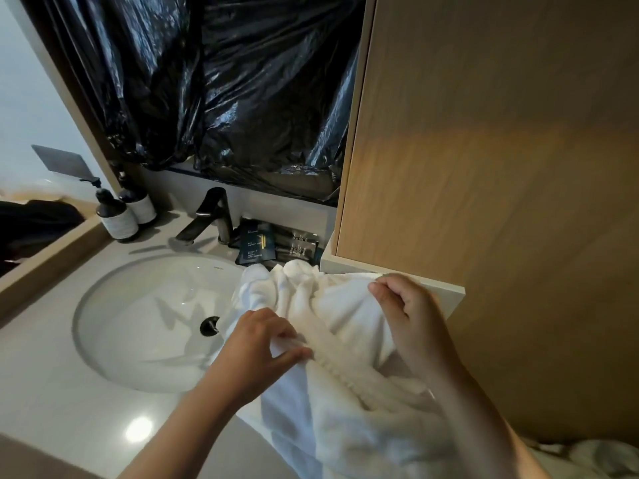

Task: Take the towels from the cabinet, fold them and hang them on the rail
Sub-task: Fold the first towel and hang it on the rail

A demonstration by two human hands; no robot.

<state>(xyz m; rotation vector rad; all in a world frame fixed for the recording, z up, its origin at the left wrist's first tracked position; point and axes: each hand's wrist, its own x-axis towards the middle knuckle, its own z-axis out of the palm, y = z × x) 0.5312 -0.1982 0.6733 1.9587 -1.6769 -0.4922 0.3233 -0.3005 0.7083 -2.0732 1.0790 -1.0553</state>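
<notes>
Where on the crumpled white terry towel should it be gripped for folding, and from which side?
Probably along its upper edge, pinched from above at two spread points. The white terry towel lies bunched on the pale counter, so no flat face offers itself; the left hand and right hand pinch raised folds.

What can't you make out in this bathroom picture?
Head view only:
White terry towel: lower part cut off by the bottom edge.
Light wooden cabinet: inside hidden by its own panel.
Crumpled black plastic sheet: hides whatever is behind it.
Dark sachets: print too small.
Rail: out of frame.
</notes>
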